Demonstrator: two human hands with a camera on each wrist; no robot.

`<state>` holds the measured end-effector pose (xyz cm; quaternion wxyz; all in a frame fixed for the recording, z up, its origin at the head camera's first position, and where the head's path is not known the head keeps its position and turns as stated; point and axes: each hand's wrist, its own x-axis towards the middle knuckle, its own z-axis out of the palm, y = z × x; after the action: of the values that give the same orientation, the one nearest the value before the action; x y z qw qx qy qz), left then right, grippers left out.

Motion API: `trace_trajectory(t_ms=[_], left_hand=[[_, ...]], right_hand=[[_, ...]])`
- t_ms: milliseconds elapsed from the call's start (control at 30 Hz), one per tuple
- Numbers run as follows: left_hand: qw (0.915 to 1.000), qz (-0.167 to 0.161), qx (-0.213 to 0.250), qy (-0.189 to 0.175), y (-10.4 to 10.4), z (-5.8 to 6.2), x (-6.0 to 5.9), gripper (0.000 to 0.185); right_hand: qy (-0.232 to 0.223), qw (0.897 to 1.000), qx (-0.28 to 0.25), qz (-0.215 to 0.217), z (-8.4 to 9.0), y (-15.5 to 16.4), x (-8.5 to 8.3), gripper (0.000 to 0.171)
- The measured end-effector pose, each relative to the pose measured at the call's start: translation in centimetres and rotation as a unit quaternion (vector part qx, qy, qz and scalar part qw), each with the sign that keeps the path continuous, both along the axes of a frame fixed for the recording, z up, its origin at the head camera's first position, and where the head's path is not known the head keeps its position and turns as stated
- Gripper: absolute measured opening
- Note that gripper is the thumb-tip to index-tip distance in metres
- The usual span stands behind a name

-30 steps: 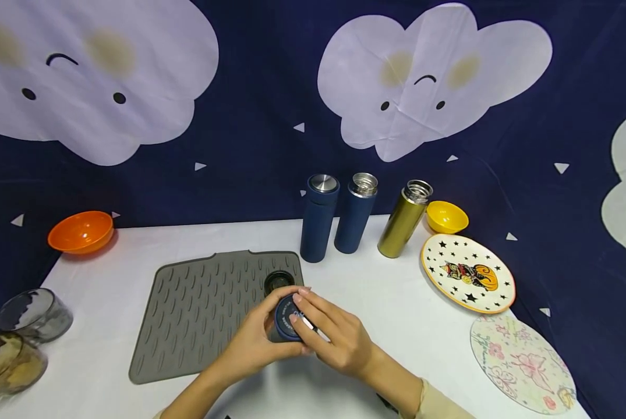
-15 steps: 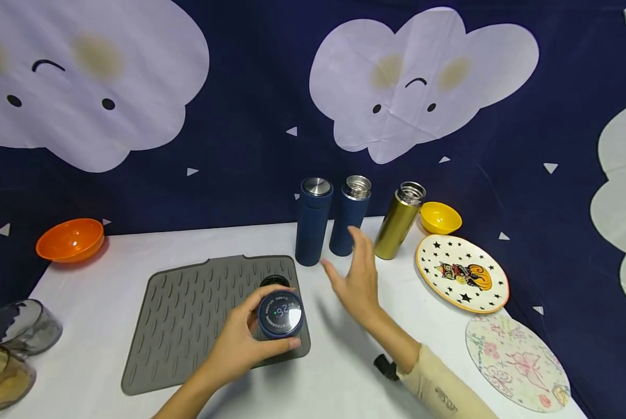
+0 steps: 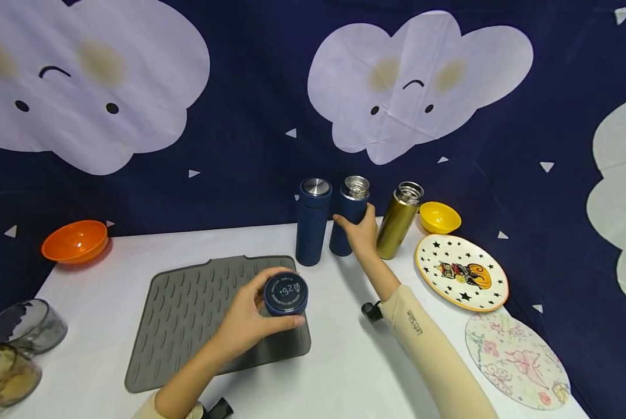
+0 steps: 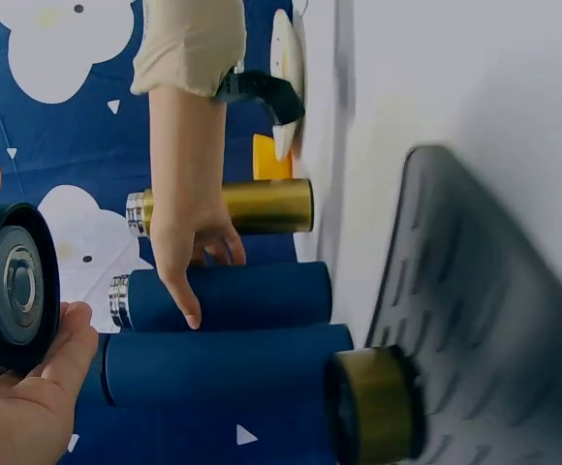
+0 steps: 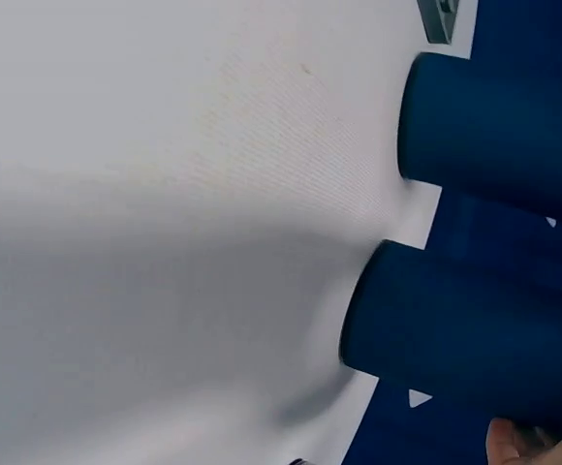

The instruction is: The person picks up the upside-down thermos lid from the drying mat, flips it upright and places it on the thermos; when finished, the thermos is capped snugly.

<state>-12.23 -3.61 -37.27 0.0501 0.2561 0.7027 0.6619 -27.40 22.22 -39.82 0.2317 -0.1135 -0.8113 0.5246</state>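
Lid (image 3: 286, 293) sits pinched in the left hand (image 3: 250, 319); right hand (image 3: 362, 231) wraps the open flask (image 3: 350, 216) mid-body; best to grip firmly below its bare neck, thumb clear of the neighbouring flask (image 3: 313, 221).

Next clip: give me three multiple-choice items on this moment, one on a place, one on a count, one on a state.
1. Where is the orange bowl?
A. far left of the table
B. on the grey mat
C. beside the star plate

2. How many flasks stand at the table's back?
A. two
B. three
C. four

3. The middle blue flask is:
A. lidded
B. open-topped
C. lying down

Answers:
1 A, it sits at the left corner.
2 B, two blue and one gold flask.
3 B, its bare steel mouth shows as the right hand grips it; the left hand holds a blue lid.
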Motion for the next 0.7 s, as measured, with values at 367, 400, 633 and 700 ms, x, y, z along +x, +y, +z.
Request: trace_trajectory(t_ms=[367, 400, 633, 700], left_hand=[[1.0, -0.003, 0.003, 0.002, 3.2, 2.8, -4.1, 0.074], [1.0, -0.002, 0.003, 0.007, 3.5, 3.1, -4.4, 0.074], [0.9991, -0.003, 0.029, 0.031, 5.6, 4.8, -5.8, 0.071], [0.9988, -0.004, 0.042, 0.027, 6.4, 5.1, -6.2, 0.07]], right_hand=[[0.016, 0.998, -0.044, 0.041, -0.2, 0.1, 6.1, 0.07], [0.015, 0.997, -0.046, 0.052, -0.1, -0.1, 7.0, 0.07], [-0.01, 0.996, -0.004, 0.092, 0.2, -1.5, 12.1, 0.068], [-0.003, 0.995, 0.006, 0.102, 0.0, -1.7, 12.8, 0.068]])
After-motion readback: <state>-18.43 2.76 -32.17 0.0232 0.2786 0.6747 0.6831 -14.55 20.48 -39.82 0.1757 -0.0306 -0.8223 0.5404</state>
